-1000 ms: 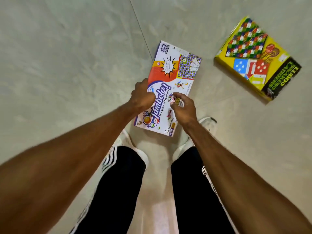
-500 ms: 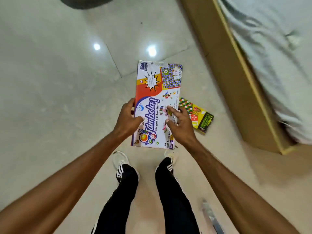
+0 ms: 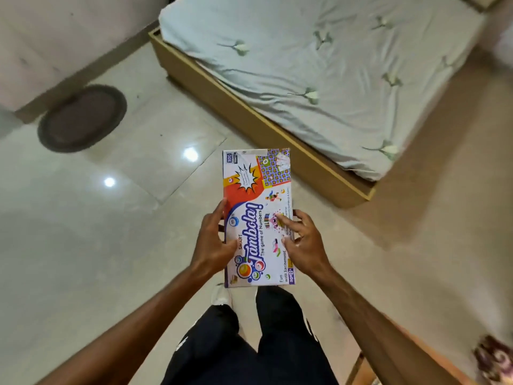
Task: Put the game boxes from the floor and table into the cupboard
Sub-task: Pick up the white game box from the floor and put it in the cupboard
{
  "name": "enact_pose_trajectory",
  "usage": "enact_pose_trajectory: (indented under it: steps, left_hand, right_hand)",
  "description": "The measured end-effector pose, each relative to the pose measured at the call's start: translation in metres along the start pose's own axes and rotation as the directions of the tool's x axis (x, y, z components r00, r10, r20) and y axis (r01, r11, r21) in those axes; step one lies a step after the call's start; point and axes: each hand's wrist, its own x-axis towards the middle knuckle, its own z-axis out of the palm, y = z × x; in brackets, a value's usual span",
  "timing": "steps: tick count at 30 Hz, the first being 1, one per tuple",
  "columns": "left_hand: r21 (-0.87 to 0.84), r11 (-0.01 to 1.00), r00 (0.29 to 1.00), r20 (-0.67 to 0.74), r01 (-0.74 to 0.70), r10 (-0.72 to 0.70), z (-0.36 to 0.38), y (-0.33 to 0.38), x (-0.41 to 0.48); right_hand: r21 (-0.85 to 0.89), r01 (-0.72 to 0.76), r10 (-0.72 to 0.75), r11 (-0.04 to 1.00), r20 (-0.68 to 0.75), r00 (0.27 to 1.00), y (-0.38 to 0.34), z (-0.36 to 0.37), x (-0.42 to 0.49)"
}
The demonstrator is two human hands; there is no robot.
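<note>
So both hands, left hand (image 3: 213, 243) and right hand (image 3: 301, 241), have fingers clamped on the game box (image 3: 256, 215) edges. I'd keep it level, carry to the cupboard.

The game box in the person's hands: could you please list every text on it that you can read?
All on the lid of the game box, held by the left hand and right hand:
"SMART"
"Tambola!"
"The game of Numbers"
"Fun with Excitement"
"300"
The starburst text, the line along the right edge and the age mark are too small to read.
</note>
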Motion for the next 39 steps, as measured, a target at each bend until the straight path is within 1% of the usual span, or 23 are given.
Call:
enact_pose_trajectory:
  steps: [4, 7, 11, 14, 17, 19, 20, 24, 27, 29, 32, 39]
  left_hand:
    - [0.102, 0.992, 0.986, 0.156, -0.07, 0.054, 0.031, 0.029, 0.001]
    - [0.149, 0.976, 0.956, 0.268, -0.161, 0.117, 0.075, 0.061, 0.008]
    - [0.168, 0.947, 0.914, 0.352, -0.273, 0.201, 0.145, 0.102, 0.021]
    - [0.197, 0.938, 0.904, 0.38, -0.285, 0.195, 0.203, 0.134, 0.033]
    - [0.224, 0.934, 0.885, 0.437, -0.278, 0.159, 0.27, 0.172, 0.043]
    - [0.198, 0.943, 0.868, 0.473, -0.269, 0.148, 0.307, 0.195, 0.052]
    - [0.184, 0.943, 0.856, 0.492, -0.279, 0.157, 0.334, 0.21, 0.06]
    - [0.157, 0.933, 0.822, 0.535, -0.324, 0.196, 0.399, 0.252, 0.084]
    - [0.12, 0.932, 0.788, 0.577, -0.341, 0.214, 0.462, 0.297, 0.115]
    - [0.104, 0.926, 0.764, 0.603, -0.362, 0.231, 0.498, 0.326, 0.136]
    - [0.123, 0.914, 0.751, 0.618, -0.386, 0.234, 0.569, 0.376, 0.178]
    - [0.15, 0.881, 0.663, 0.718, -0.448, 0.214, 0.714, 0.485, 0.258]
  right_hand:
    - [0.077, -0.08, 0.089, 0.994, -0.111, 0.99, 0.02, -0.035, -0.033]
    - [0.161, -0.135, 0.166, 0.978, -0.197, 0.966, 0.045, -0.077, -0.051]
    - [0.235, -0.143, 0.207, 0.962, -0.279, 0.938, 0.082, -0.135, -0.059]
    - [0.262, -0.165, 0.245, 0.951, -0.311, 0.918, 0.112, -0.184, -0.058]
    - [0.268, -0.195, 0.283, 0.943, -0.344, 0.895, 0.147, -0.244, -0.056]
    - [0.25, -0.197, 0.281, 0.948, -0.366, 0.887, 0.167, -0.279, -0.05]
    - [0.257, -0.199, 0.288, 0.946, -0.381, 0.879, 0.181, -0.305, -0.047]
    - [0.269, -0.203, 0.304, 0.941, -0.415, 0.858, 0.211, -0.369, -0.027]
    - [0.302, -0.19, 0.314, 0.934, -0.448, 0.837, 0.241, -0.431, 0.002]
    - [0.289, -0.196, 0.316, 0.937, -0.461, 0.829, 0.256, -0.467, 0.025]
    - [0.287, -0.203, 0.327, 0.936, -0.499, 0.803, 0.29, -0.534, 0.066]
    - [0.313, -0.275, 0.41, 0.909, -0.555, 0.723, 0.339, -0.687, 0.133]
